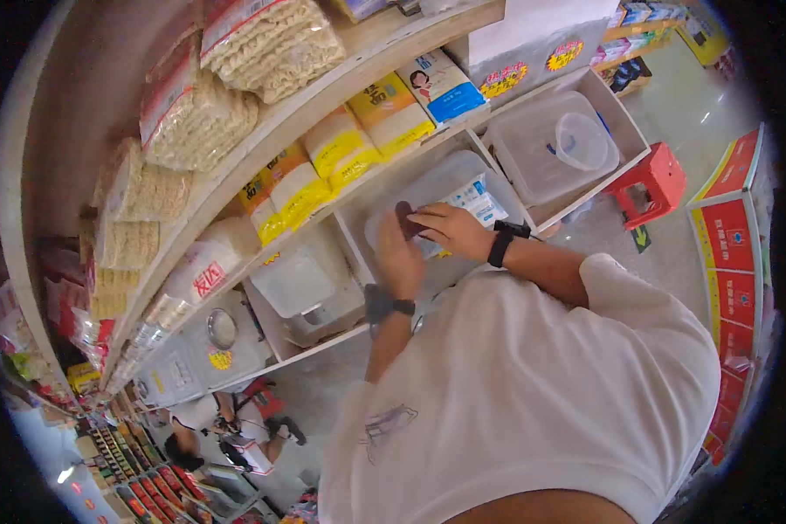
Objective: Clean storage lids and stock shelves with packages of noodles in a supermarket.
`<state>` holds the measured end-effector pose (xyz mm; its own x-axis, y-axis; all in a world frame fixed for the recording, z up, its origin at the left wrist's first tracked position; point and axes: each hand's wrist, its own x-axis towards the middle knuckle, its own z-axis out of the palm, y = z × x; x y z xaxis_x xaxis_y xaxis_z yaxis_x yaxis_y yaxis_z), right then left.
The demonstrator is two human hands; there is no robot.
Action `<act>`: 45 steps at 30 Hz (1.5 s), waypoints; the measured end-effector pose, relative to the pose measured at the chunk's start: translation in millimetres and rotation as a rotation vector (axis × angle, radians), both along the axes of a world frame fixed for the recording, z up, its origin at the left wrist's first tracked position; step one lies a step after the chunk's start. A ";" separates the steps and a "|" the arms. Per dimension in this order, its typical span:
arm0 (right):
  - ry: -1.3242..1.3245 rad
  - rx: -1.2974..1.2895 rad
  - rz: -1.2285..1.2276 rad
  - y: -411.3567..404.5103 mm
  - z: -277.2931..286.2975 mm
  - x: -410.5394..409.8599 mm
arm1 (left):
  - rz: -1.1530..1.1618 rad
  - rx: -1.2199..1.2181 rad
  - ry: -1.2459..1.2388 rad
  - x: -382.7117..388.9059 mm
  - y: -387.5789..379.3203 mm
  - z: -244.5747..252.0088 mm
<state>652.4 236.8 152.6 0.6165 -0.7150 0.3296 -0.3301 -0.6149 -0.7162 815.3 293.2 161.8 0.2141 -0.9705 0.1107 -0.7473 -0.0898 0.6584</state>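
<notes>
A dark maroon oblong object lies between my two hands; its exact kind is unclear. The fingers of my right hand hold its right side. My left hand, blurred, is at its left edge, and its grip is not clear. Beneath them, the translucent plastic lid of a storage bin sits in a white compartment. A white plastic packet with blue print rests on that lid, partly behind my right hand. Each wrist wears a dark band.
Yellow-and-white bags line the ledge behind the bins, below a shelf of packed dried noodles. At right, a clear tub sits on another lidded bin. A red plastic stool stands beside the counter. Another person is farther down the aisle.
</notes>
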 end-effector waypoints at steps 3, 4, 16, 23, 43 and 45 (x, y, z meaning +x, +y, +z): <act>0.111 -0.185 0.067 -10.6 5.2 9.1 | -0.202 -0.185 -0.354 41.6 -5.0 -12.2; 0.139 -0.242 0.087 -16.5 2.9 11.0 | -0.248 -0.224 -0.443 48.4 -5.8 -12.9; 0.375 -0.427 0.263 -14.2 -91.3 30.0 | -0.235 0.002 -0.422 56.1 24.2 -106.8; 0.569 -0.405 -0.024 -12.9 -68.6 37.3 | -0.151 0.108 -0.622 64.8 22.1 -113.0; 0.499 -0.192 -0.012 -13.4 -95.6 35.6 | -0.144 0.007 -0.453 30.4 -5.8 -113.9; 0.481 -0.196 -0.044 -16.2 -93.3 25.7 | -0.152 0.052 -0.508 21.3 -11.0 -107.3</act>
